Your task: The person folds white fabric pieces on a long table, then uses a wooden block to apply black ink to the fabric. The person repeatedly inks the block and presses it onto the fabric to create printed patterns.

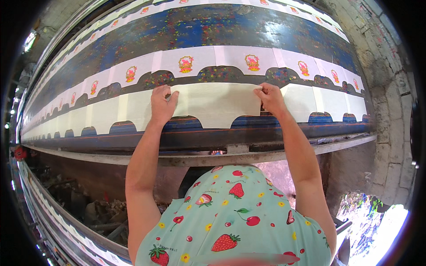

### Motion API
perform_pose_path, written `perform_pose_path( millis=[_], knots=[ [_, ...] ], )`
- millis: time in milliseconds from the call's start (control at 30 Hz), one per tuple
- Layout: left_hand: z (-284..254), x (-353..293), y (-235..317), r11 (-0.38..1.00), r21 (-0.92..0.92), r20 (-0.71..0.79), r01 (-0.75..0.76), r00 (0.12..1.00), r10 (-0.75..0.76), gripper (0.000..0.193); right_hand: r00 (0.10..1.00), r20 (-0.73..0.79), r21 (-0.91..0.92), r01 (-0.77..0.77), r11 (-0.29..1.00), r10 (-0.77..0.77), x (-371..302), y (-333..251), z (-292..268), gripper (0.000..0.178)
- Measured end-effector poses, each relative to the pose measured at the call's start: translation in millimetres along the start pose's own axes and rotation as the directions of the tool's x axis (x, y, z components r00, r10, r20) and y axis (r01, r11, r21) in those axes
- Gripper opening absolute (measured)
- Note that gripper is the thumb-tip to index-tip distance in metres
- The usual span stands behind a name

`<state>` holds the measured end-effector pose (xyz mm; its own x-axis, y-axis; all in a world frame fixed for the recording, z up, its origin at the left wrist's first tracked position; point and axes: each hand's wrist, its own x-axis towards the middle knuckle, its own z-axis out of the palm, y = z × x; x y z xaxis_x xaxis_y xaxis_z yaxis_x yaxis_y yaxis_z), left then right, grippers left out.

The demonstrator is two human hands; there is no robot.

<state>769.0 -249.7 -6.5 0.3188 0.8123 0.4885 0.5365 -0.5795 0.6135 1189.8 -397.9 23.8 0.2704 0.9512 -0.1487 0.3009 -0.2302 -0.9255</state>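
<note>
A pale cream cut fabric panel (217, 99) is stretched between my hands along the near side of the long table, its curved cut-outs facing me. My left hand (163, 103) pinches its upper left corner between thumb and fingers. My right hand (271, 98) pinches the upper right corner, a narrow dark gap showing between this panel and its right neighbour. More plain cream panels (104, 108) lie in a row to the left. Others (299, 102) continue to the right. Just beyond, a row of white panels (230, 57) bears red and yellow printed motifs.
The long dark blue table (222, 26) is speckled with coloured paint. A rail (248, 155) runs along its front edge, close to my body. A block wall (390, 115) stands at the right. Another long table with panels (57, 221) lies at the lower left.
</note>
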Motion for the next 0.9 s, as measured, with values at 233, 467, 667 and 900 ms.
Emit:
perform_pose_path(
  millis=[233,467,667,900],
  knots=[
    [7,-5,-8,0.998,0.046,-0.009,-0.047,0.999,0.047,0.014,0.998,-0.062,0.009,-0.032,0.999,0.033,1,1,0,0.022],
    [5,-6,3,0.992,0.116,0.034,-0.054,0.998,0.05,0.032,0.986,-0.11,0.015,-0.125,0.992,0.126,9,-5,5,0.025],
    [30,-28,71,0.859,0.133,0.482,-0.494,0.79,0.38,0.05,0.989,-0.109,0.032,-0.096,0.995,0.099,12,-2,6,0.028],
    [108,-23,156,0.853,0.066,0.572,-0.518,0.72,0.393,0.066,0.998,0.004,0.114,-0.058,0.992,0.058,15,4,0,0.022]
  ],
)
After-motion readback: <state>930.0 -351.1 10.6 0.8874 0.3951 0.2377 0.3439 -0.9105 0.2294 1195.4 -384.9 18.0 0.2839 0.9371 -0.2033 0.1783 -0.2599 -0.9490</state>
